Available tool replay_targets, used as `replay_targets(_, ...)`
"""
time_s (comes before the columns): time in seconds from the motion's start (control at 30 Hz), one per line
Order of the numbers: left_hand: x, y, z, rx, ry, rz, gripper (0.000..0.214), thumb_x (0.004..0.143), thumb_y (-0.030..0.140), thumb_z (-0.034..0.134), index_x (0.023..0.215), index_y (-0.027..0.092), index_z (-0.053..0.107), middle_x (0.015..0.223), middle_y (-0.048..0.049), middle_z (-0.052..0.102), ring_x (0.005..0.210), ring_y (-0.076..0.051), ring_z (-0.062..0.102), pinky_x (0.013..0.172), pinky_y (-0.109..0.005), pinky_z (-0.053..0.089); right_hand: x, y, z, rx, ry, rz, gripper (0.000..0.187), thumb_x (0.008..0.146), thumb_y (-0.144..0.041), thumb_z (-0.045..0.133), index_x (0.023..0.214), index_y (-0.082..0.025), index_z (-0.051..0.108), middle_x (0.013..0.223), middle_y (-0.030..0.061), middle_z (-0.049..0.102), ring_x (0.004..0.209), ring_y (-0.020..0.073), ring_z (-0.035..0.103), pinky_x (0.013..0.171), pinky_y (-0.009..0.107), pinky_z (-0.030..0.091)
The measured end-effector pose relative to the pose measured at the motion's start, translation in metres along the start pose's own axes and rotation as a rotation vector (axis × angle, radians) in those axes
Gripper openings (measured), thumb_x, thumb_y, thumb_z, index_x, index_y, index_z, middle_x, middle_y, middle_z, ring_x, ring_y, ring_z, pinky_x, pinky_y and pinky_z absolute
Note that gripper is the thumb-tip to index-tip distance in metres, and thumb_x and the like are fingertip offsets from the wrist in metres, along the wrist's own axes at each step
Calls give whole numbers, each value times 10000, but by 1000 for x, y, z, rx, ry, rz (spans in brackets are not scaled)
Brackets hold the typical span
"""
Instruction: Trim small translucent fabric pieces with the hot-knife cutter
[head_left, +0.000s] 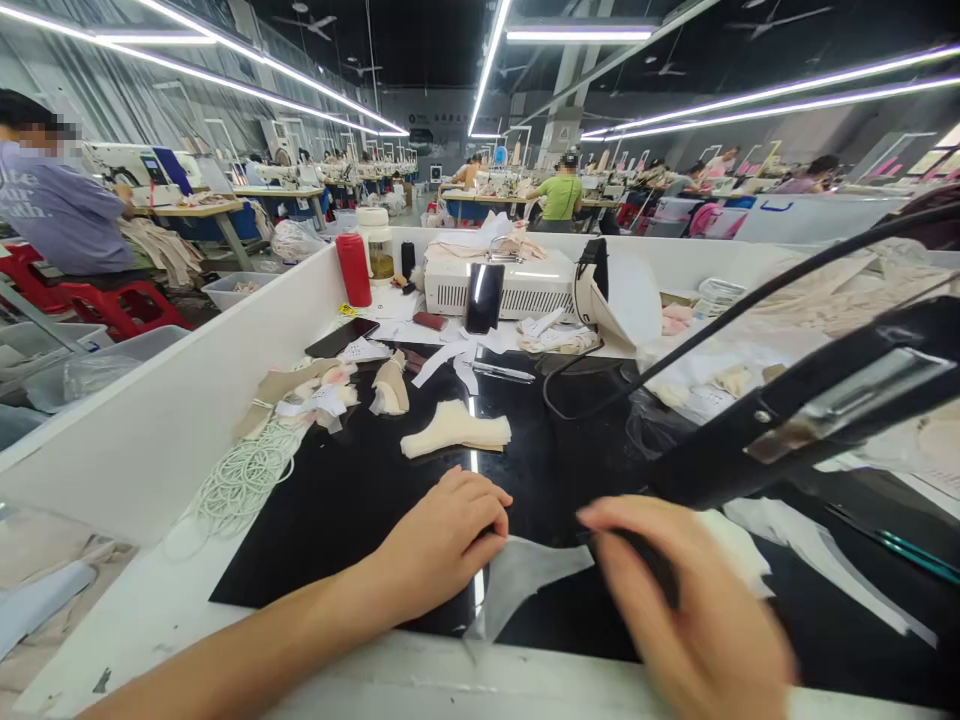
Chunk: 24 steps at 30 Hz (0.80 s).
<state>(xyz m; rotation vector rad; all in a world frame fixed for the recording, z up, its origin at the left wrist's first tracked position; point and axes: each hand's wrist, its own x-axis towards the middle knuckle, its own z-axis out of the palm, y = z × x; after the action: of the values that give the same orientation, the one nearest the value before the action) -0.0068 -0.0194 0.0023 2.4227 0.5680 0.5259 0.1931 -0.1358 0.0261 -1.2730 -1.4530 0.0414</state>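
Note:
A thin, sheer whitish fabric piece (517, 580) lies on the black board (345, 540), between my two hands. My left hand (442, 545) rests on the board with curled fingers, thumb and forefinger closed at the piece's upper left corner. My right hand (690, 600) is blurred by motion beside the piece's right tip. Its thumb and forefinger look apart, and I see nothing held between them. Past my left hand lies a small stack of cream foam-like cut pieces (457, 430). More pale cut pieces (814, 560) lie right of my right hand, which partly covers one.
A black arm-like fixture (817, 410) with a cable slants in from the right. Coiled pale cord (244, 480) and fabric scraps (300, 395) lie left. A white vented machine (442, 285), phone (485, 298) and red bottle (353, 270) stand behind. A white side wall (172, 420) borders the table.

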Motion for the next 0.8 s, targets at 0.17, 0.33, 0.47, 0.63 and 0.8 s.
replay_targets(0.17,-1,-3,6,16,31,-17,150,930,143,714,1027,208,620,1106,-24,685,1103,-219,596,1101,-414,454,-5,32,24,-325,-375,-219,231,1020,-370,582,1200,-263,682,1129,90,773,990,292,759,794,465,639)
replay_targets(0.33,-2,-8,12,15,55,-31,281,899,177,769,1142,208,631,1185,-33,687,1146,-227,591,1087,-391,463,-16,46,23,-367,-554,-18,178,1028,-291,534,916,-268,671,1165,79,732,1090,265,717,891,430,615)
replay_targets(0.47,-1,-9,14,-24,61,-33,312,880,223,797,1161,199,662,1322,-59,655,1264,-241,567,1120,-382,442,-17,42,23,-302,-559,42,211,1037,-269,480,884,-269,624,1109,64,721,1046,241,710,886,400,603)
replay_targets(0.63,-1,-9,14,-50,42,-50,234,844,217,822,1038,208,691,1321,-61,655,1280,-254,566,1122,-401,433,-16,47,24,-319,-518,16,113,1014,-298,545,1026,-284,657,1115,61,719,1010,239,717,866,387,605)
replay_targets(0.8,0,-8,14,-58,53,-50,282,832,230,837,1064,206,678,1328,-64,655,1276,-254,564,1122,-403,432,-19,48,25,-349,-560,-44,137,1005,-290,560,937,-291,678,1116,51,722,1012,235,722,858,361,608)
